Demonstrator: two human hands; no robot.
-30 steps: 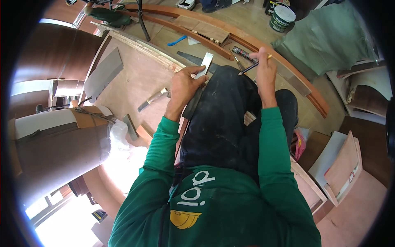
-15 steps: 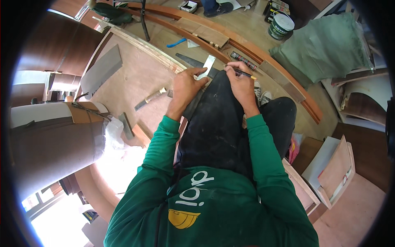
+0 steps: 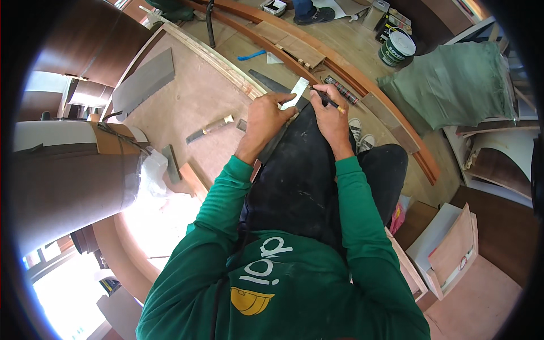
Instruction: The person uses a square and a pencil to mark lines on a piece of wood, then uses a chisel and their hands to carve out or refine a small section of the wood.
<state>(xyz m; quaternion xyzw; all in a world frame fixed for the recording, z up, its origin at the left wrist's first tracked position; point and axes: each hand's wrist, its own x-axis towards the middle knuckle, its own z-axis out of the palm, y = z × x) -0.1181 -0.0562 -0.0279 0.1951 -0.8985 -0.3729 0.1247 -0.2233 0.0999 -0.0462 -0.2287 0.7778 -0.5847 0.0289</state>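
The person's left hand (image 3: 266, 122) has its grip closed on the near end of a flat white strip (image 3: 297, 90), pinched between thumb and fingers. The right hand (image 3: 331, 113), just to the right of the white strip, has its grip closed around a dark pencil (image 3: 326, 99); the pencil's point is at the far right corner of the white strip, though whether it touches cannot be told. The white strip is at the knee end of the person's dark trousers (image 3: 300, 164), over a long dark grey flat piece (image 3: 266, 80) that reaches out beyond its left side.

Left of the white strip, a plywood panel (image 3: 198, 79) carries a wooden-handled tool with a flat blade (image 3: 218, 124) and, farther left, a wide grey plate (image 3: 147, 82). Beyond the white strip lies a blue strip (image 3: 251, 55); to its right are a printed tube (image 3: 341, 89) and, well apart, a white-lidded tub (image 3: 398, 47).
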